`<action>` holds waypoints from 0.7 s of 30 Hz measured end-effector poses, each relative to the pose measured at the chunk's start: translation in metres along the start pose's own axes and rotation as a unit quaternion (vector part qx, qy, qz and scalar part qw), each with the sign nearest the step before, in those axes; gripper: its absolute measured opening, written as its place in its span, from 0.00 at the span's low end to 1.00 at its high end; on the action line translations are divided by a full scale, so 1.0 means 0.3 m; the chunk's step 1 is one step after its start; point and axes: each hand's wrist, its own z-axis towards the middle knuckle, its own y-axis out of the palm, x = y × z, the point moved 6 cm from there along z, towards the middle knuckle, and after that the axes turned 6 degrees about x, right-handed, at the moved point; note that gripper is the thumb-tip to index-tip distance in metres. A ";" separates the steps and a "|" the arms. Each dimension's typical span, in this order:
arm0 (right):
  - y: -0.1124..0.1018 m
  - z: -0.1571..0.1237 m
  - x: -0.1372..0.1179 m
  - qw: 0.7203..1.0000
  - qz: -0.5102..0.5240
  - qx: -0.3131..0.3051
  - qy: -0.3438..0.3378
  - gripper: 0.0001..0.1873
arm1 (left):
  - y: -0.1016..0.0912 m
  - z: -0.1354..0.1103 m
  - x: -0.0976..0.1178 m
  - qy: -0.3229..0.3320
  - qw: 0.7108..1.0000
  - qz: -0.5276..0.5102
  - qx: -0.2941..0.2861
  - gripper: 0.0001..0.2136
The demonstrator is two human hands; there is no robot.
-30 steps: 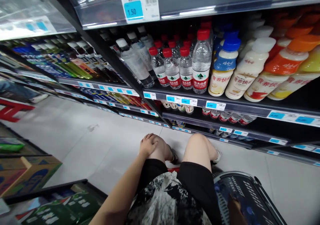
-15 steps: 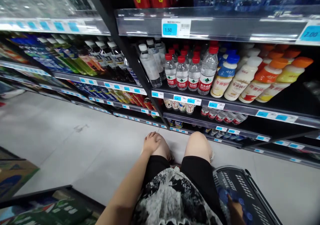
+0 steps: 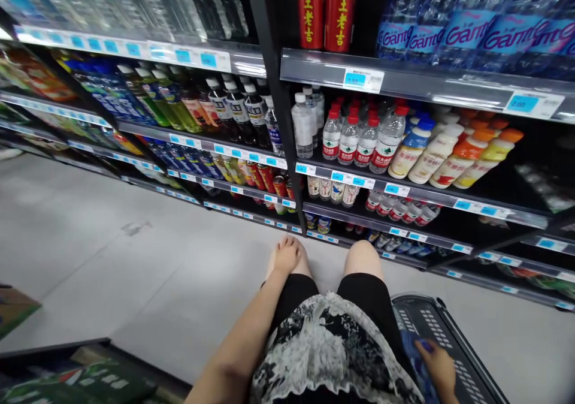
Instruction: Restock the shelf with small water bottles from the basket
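My left hand (image 3: 287, 254) rests on my left knee, its fingers lying over the skin and holding nothing. Low on the right, my right hand (image 3: 436, 365) is at a dark grey shopping basket (image 3: 438, 326) beside my right thigh. Its fingers are closed round the cap end of a blue plastic bottle (image 3: 415, 356), which lies inside the basket; the bottle's lower part is partly hidden by my clothing and the frame edge.
Ahead stand drink shelves with red-capped water bottles (image 3: 348, 140), milk drink bottles (image 3: 442, 152), red cans (image 3: 340, 11) and large blue water bottles (image 3: 467, 29). Dark bottles (image 3: 233, 107) fill the left bay. Behind-left are a carton (image 3: 15, 311) and green packages (image 3: 99, 383).
The view has tilted up and shifted left, showing more of the upper shelf. My right hand has come further into view at the bottle in the basket. My left hand stays on the knee.
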 end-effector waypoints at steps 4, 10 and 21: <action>-0.208 -0.051 -0.262 0.993 -0.019 0.098 -0.063 0.32 | -0.007 -0.059 0.105 -0.077 0.996 0.037 -0.026 0.24; -0.501 -0.154 -0.754 0.952 0.125 0.185 -0.209 0.29 | 0.125 -0.233 0.395 -0.005 0.969 -0.216 -0.122 0.21; -0.501 -0.265 -1.250 0.812 0.561 -0.002 -0.160 0.10 | 0.250 -0.208 0.464 -0.031 0.766 -0.575 -0.285 0.29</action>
